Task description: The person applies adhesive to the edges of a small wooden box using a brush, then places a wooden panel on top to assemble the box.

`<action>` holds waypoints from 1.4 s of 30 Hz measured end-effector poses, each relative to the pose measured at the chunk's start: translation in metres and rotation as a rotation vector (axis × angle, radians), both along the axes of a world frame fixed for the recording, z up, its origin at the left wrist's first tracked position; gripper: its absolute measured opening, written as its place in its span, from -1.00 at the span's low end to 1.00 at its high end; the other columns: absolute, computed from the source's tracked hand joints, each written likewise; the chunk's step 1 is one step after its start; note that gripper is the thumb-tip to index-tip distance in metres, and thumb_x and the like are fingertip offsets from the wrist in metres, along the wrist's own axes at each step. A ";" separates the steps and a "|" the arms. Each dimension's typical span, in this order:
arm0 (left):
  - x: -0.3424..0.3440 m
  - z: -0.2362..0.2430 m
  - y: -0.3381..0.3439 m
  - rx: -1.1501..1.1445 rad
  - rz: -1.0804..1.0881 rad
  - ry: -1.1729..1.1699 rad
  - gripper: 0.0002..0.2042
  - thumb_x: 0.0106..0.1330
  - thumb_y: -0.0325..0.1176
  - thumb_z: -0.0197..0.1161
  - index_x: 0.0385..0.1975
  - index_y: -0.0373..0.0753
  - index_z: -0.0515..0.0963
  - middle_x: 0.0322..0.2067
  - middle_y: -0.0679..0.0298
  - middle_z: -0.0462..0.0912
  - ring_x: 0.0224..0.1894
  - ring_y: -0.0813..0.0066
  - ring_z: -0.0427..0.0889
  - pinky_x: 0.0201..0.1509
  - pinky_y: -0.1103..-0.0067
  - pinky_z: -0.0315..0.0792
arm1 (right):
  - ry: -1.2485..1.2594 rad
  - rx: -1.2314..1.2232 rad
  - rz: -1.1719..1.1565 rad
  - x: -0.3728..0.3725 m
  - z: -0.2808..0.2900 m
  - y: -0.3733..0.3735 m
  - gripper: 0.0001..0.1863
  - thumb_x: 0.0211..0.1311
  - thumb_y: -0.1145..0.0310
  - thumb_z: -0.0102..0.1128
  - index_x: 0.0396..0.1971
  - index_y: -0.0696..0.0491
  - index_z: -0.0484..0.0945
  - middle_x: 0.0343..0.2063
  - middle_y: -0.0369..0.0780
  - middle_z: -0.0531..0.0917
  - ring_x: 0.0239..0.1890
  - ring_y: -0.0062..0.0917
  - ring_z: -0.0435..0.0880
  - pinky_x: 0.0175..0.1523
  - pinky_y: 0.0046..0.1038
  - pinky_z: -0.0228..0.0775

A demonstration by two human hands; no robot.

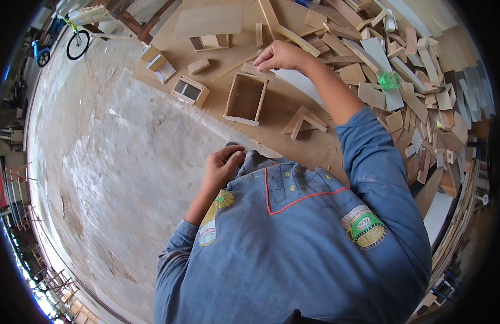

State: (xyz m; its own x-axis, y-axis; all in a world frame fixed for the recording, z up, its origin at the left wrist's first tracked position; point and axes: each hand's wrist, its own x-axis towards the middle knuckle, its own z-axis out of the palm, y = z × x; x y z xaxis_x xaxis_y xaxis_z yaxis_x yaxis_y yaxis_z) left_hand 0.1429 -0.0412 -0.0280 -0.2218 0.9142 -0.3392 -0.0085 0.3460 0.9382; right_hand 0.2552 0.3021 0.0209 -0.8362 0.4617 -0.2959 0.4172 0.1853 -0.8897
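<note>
My right hand (pixel 282 56) reaches over the wooden board, its fingers curled and fingertips pressed together. Whatever it pinches, if anything, is too small to make out. Just below its fingertips lies a short pale wood strip (pixel 251 69), at the back edge of an open wooden box (pixel 245 98). My left hand (pixel 223 164) is low by my waist, closed beside the bunched hem of my blue shirt (pixel 293 243). A small dark thing shows just beyond its fingers; I cannot tell whether the hand holds it.
A small box with a dark inside (pixel 189 90), a wood block (pixel 199 65) and an angled wood piece (pixel 305 122) lie on the brown board (pixel 206 116). Offcuts (pixel 368 92) heap up at the right, with a green plastic scrap (pixel 389 80) among them. Concrete floor (pixel 109 162) spreads left.
</note>
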 end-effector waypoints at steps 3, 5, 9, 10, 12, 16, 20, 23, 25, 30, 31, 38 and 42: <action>-0.007 -0.004 -0.003 0.020 0.036 0.032 -0.71 0.41 -0.29 0.20 -0.04 -0.37 0.61 -0.36 0.29 0.69 -0.30 0.61 0.61 -0.14 0.62 0.51 | -0.160 -0.045 0.056 -0.020 -0.001 0.015 -0.74 -0.02 0.37 0.49 -0.26 0.07 0.76 -0.50 -0.35 0.73 -0.54 -0.75 0.50 -0.41 -0.64 0.35; -0.012 -0.001 -0.007 0.021 0.067 0.056 -0.72 0.41 -0.30 0.20 -0.04 -0.37 0.61 -0.34 0.27 0.70 -0.28 0.59 0.62 -0.13 0.61 0.51 | -0.202 -0.056 0.081 -0.026 0.004 0.014 -0.73 -0.04 0.37 0.50 -0.27 0.06 0.76 -0.51 -0.36 0.72 -0.54 -0.77 0.50 -0.41 -0.65 0.35; -0.023 -0.008 -0.018 -0.031 0.109 0.075 -0.73 0.40 -0.33 0.19 -0.04 -0.38 0.61 -0.32 0.24 0.71 -0.24 0.58 0.64 -0.10 0.61 0.52 | -0.257 -0.034 0.095 -0.031 0.001 0.012 -0.71 -0.06 0.36 0.52 -0.26 0.04 0.76 -0.52 -0.39 0.70 -0.55 -0.79 0.49 -0.42 -0.68 0.34; -0.025 -0.008 -0.019 -0.034 0.109 0.089 -0.73 0.40 -0.34 0.19 -0.04 -0.38 0.61 -0.32 0.24 0.71 -0.24 0.58 0.64 -0.09 0.60 0.52 | -0.256 -0.043 0.098 -0.031 0.001 0.012 -0.71 -0.07 0.36 0.53 -0.26 0.03 0.76 -0.52 -0.40 0.69 -0.54 -0.79 0.48 -0.42 -0.68 0.34; -0.026 -0.008 -0.020 -0.046 0.105 0.122 -0.73 0.39 -0.35 0.19 -0.04 -0.38 0.61 -0.32 0.24 0.71 -0.23 0.58 0.65 -0.09 0.60 0.52 | -0.252 -0.060 0.103 -0.031 0.000 0.013 -0.71 -0.07 0.36 0.53 -0.27 0.03 0.76 -0.53 -0.41 0.68 -0.54 -0.79 0.48 -0.41 -0.68 0.34; -0.029 -0.007 -0.019 -0.065 0.099 0.169 -0.74 0.38 -0.36 0.20 -0.05 -0.39 0.60 -0.32 0.24 0.71 -0.22 0.57 0.65 -0.08 0.60 0.51 | -0.230 -0.087 0.109 -0.030 0.000 0.012 -0.73 -0.06 0.36 0.52 -0.28 0.04 0.76 -0.52 -0.41 0.67 -0.53 -0.79 0.48 -0.40 -0.67 0.35; -0.029 -0.011 -0.017 -0.054 0.103 0.162 -0.73 0.37 -0.36 0.20 -0.05 -0.39 0.60 -0.32 0.24 0.71 -0.22 0.58 0.65 -0.08 0.61 0.51 | -0.212 -0.095 0.101 -0.027 0.001 0.010 -0.73 -0.02 0.35 0.48 -0.27 0.08 0.74 -0.49 -0.38 0.70 -0.49 -0.77 0.51 -0.36 -0.64 0.35; -0.028 -0.007 -0.015 -0.065 0.086 0.174 -0.73 0.37 -0.36 0.21 -0.05 -0.39 0.60 -0.32 0.24 0.72 -0.22 0.58 0.65 -0.08 0.61 0.50 | -0.203 -0.089 0.101 -0.027 0.001 0.008 -0.74 0.01 0.35 0.45 -0.27 0.09 0.73 -0.47 -0.36 0.71 -0.47 -0.76 0.52 -0.35 -0.62 0.35; -0.027 -0.008 -0.014 -0.068 0.083 0.193 -0.73 0.37 -0.36 0.21 -0.05 -0.39 0.60 -0.32 0.24 0.72 -0.22 0.58 0.66 -0.08 0.61 0.50 | -0.203 -0.083 0.103 -0.027 0.003 0.007 -0.75 0.01 0.34 0.44 -0.27 0.09 0.73 -0.47 -0.36 0.71 -0.47 -0.76 0.52 -0.34 -0.63 0.35; -0.026 -0.008 -0.013 -0.087 0.067 0.202 -0.74 0.38 -0.36 0.21 -0.04 -0.39 0.60 -0.31 0.24 0.72 -0.22 0.58 0.66 -0.07 0.62 0.50 | -0.199 -0.078 0.111 -0.026 0.004 0.007 -0.74 0.01 0.35 0.43 -0.27 0.10 0.73 -0.46 -0.36 0.71 -0.47 -0.75 0.52 -0.34 -0.62 0.35; -0.027 -0.010 -0.014 -0.088 0.066 0.203 -0.74 0.38 -0.36 0.21 -0.04 -0.39 0.60 -0.30 0.24 0.72 -0.22 0.58 0.66 -0.07 0.62 0.50 | -0.197 -0.079 0.100 -0.027 0.003 0.007 -0.75 -0.01 0.36 0.45 -0.28 0.09 0.73 -0.48 -0.36 0.69 -0.49 -0.75 0.51 -0.36 -0.63 0.36; -0.025 -0.007 -0.013 -0.086 0.071 0.203 -0.74 0.38 -0.36 0.21 -0.05 -0.39 0.60 -0.31 0.25 0.71 -0.22 0.59 0.65 -0.07 0.62 0.50 | -0.194 -0.074 0.126 -0.027 0.004 0.008 -0.74 -0.01 0.36 0.42 -0.27 0.11 0.73 -0.50 -0.38 0.68 -0.48 -0.75 0.51 -0.36 -0.61 0.34; -0.024 -0.008 -0.013 -0.090 0.066 0.215 -0.74 0.38 -0.35 0.20 -0.05 -0.39 0.60 -0.32 0.25 0.71 -0.22 0.59 0.65 -0.08 0.62 0.50 | -0.192 -0.058 0.105 -0.028 0.004 0.007 -0.77 -0.04 0.38 0.44 -0.31 0.07 0.74 -0.54 -0.39 0.63 -0.51 -0.74 0.49 -0.38 -0.61 0.37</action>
